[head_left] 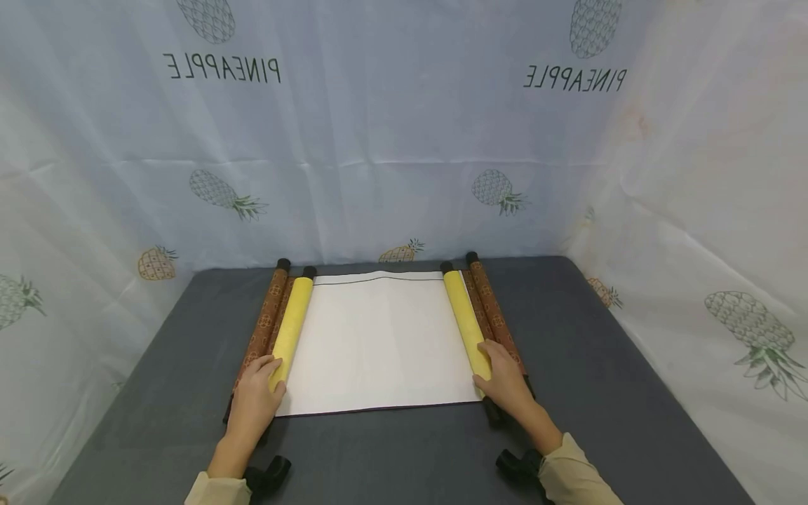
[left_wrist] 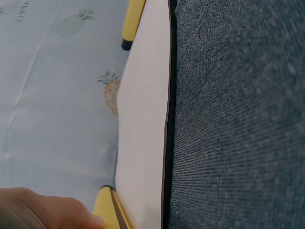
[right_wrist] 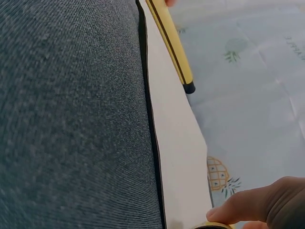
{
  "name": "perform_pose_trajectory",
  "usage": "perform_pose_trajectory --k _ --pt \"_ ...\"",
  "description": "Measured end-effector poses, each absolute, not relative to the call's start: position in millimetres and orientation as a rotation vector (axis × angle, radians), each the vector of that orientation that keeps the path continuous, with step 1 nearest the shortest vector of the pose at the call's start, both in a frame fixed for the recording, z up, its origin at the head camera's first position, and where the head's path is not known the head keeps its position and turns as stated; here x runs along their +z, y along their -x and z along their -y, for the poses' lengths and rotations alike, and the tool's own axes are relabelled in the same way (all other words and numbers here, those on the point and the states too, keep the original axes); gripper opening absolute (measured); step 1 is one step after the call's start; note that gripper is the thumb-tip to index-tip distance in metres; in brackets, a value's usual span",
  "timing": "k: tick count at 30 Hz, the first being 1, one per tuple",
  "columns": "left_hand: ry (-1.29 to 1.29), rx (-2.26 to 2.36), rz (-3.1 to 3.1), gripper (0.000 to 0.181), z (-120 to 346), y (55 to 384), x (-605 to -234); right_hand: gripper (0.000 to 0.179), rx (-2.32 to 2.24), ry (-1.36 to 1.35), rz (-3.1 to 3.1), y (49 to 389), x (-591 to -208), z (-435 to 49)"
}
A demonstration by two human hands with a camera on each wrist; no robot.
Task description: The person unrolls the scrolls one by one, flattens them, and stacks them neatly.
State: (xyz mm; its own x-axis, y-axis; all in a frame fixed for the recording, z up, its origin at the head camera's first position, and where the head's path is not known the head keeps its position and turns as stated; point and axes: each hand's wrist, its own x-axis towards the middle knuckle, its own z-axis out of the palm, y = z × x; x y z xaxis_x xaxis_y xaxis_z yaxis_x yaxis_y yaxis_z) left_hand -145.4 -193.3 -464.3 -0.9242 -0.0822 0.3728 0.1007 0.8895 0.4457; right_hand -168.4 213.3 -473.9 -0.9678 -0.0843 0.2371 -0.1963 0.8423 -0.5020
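Observation:
A white sheet (head_left: 385,344) lies spread between two yellow rolls with black ends. On the near end of the left yellow roll (head_left: 293,319), my left hand (head_left: 251,400) holds on, thumb along the inner side and fingers over the top. My right hand (head_left: 508,386) grips the right yellow roll (head_left: 462,301) near its close end in the same manner. Outside each yellow roll lies a brown patterned roll, one at left (head_left: 260,337) and one at right (head_left: 495,308). The left wrist view shows my thumb (left_wrist: 57,210) against yellow; the right wrist view shows the other thumb (right_wrist: 252,200) likewise.
Everything lies on a dark grey tabletop (head_left: 379,456). A pale curtain (head_left: 391,126) printed with pineapples hangs behind and at both sides. Black wrist-worn pieces show at the left wrist (head_left: 268,477) and right wrist (head_left: 519,464).

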Motion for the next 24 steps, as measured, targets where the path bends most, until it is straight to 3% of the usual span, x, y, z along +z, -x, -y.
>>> perform_pose_trajectory --k 11,24 --pt "-0.015 -0.620 2.663 0.031 196.9 147.4 -466.0 0.056 0.877 -0.232 2.843 168.4 -472.3 -214.8" --pt "-0.095 -0.568 2.755 0.042 200.1 146.7 -463.1 0.051 0.814 -0.231 2.924 171.3 -469.8 -216.2"
